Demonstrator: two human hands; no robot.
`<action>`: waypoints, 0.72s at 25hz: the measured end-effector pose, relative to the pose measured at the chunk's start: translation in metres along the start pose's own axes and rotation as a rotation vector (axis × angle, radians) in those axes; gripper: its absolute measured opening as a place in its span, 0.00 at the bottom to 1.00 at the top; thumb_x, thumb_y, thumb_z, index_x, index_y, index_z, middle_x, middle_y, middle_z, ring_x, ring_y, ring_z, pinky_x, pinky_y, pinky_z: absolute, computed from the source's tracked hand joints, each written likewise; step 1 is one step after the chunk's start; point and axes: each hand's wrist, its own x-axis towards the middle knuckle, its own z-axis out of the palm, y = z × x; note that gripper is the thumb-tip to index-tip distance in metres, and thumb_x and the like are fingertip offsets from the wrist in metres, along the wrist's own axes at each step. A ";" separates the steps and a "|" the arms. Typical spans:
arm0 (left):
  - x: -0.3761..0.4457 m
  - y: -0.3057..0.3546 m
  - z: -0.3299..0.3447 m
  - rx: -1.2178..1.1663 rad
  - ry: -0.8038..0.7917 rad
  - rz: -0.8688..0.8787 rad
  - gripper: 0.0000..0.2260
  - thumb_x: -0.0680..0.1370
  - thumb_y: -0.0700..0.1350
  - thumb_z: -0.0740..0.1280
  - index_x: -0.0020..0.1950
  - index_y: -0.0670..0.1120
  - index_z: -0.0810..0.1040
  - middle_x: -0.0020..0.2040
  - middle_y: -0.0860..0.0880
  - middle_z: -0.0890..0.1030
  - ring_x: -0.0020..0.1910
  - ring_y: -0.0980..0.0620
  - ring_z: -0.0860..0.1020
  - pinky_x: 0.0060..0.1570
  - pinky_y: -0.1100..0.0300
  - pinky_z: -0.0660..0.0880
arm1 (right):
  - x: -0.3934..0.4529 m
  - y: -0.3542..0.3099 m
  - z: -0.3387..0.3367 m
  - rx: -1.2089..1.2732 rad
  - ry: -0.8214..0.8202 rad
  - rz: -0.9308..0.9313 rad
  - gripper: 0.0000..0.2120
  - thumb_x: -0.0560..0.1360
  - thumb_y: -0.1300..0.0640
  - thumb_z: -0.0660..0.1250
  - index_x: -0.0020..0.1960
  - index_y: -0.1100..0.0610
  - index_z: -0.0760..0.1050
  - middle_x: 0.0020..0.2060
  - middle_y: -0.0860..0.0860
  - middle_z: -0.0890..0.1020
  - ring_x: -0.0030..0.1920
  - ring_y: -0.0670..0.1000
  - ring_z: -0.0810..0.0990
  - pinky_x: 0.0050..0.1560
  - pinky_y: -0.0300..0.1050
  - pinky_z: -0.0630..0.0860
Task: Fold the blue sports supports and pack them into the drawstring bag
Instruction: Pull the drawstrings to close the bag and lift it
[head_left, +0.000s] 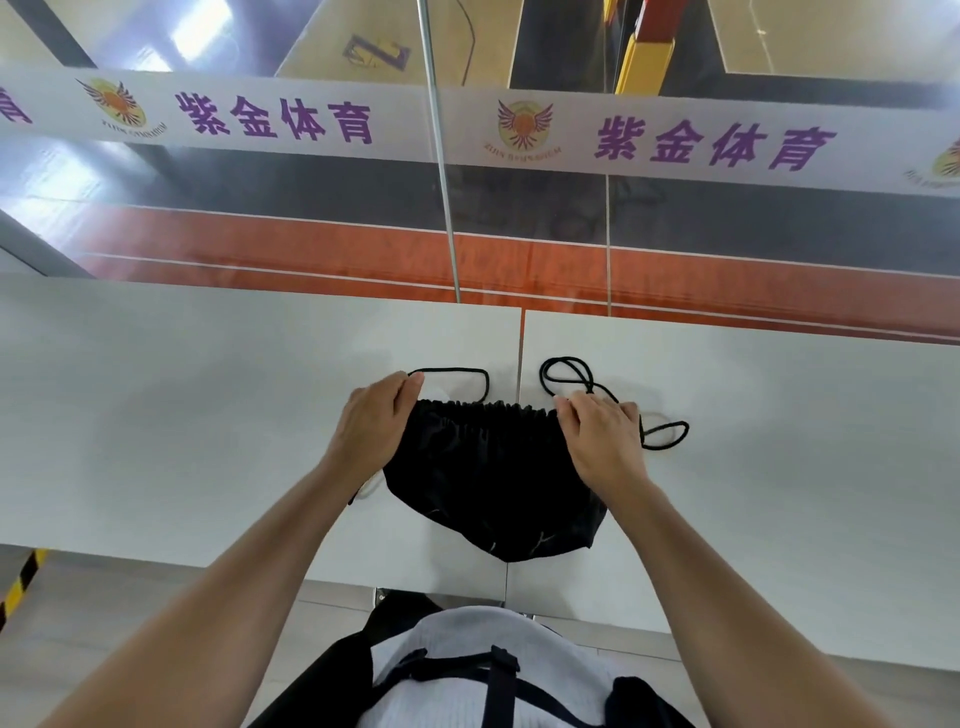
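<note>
Black fabric bag: one soft black drawstring bag (493, 478) lies flat on the white tabletop (182, 415), dead centre of the view, straddling the seam between two table panels; its gathered mouth points to 12 o'clock and its rounded bottom to 6 o'clock.
Cord: black drawstring cord (566, 379) runs out of both ends of the mouth; I count one loop at 11 o'clock of the bag and about two at 1 to 2 o'clock, all lying loose on the table.
Left hand (371, 421): at the bag's 10 o'clock corner, fingers curled, pinching the mouth edge or the cord there; which of the two I cannot tell.
Right hand (602, 436): at the 2 o'clock corner, fingers bent down onto the gathered hem, apparently gripping it.
Blue supports: none visible anywhere, count zero in sight.
Progress: the mouth looks cinched tight and the bag slightly full, so I judge the supports are probably folded and inside.
Left to do: at most, drawing the cord fully closed, though the contents are hidden.
Count of hands: two.
</note>
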 end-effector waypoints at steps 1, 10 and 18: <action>0.002 0.005 -0.002 -0.031 0.019 -0.026 0.23 0.84 0.56 0.56 0.35 0.42 0.60 0.28 0.50 0.62 0.28 0.52 0.60 0.32 0.55 0.63 | 0.004 -0.002 -0.005 0.108 0.009 0.015 0.19 0.84 0.46 0.51 0.37 0.49 0.65 0.29 0.46 0.72 0.33 0.50 0.72 0.52 0.51 0.69; 0.051 -0.038 -0.052 -0.099 0.140 -0.316 0.24 0.83 0.57 0.58 0.33 0.44 0.60 0.29 0.46 0.62 0.32 0.47 0.68 0.34 0.55 0.61 | 0.032 0.061 -0.066 0.321 0.123 0.326 0.26 0.85 0.47 0.56 0.30 0.57 0.59 0.25 0.51 0.65 0.29 0.53 0.64 0.31 0.46 0.60; 0.050 -0.002 -0.009 -0.032 0.234 -0.229 0.13 0.83 0.53 0.57 0.63 0.47 0.72 0.61 0.45 0.75 0.60 0.42 0.72 0.65 0.45 0.65 | 0.055 0.025 -0.055 0.338 0.056 0.272 0.16 0.80 0.50 0.59 0.68 0.48 0.67 0.66 0.50 0.72 0.66 0.54 0.71 0.70 0.58 0.61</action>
